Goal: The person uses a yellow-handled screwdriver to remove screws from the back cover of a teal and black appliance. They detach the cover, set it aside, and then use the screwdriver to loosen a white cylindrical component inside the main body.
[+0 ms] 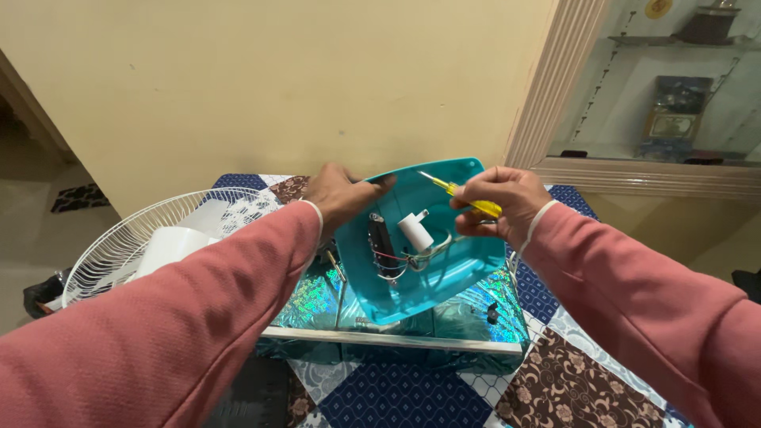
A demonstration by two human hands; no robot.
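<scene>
My left hand [339, 194] clamps the upper-left rim of the teal plastic cover [444, 261], tilting its hollow side toward me so the white cylinder part [414, 231] and wires [412, 257] inside lie exposed. My right hand [503, 204] pinches the yellow-handled screwdriver [468, 198], shaft angled up-left over the cover's top edge, just above those parts. The cover hangs over a shiny box [396, 325] on the patterned cloth [555, 380].

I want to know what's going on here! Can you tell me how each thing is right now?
Teal plastic cover: tilted up, inside showing.
White cylinder part: inside the cover, wires attached.
Yellow screwdriver: held, tip toward the cover.
Left hand: gripping the cover's edge.
Right hand: closed on the screwdriver.
White fan guard: beside the table.
</scene>
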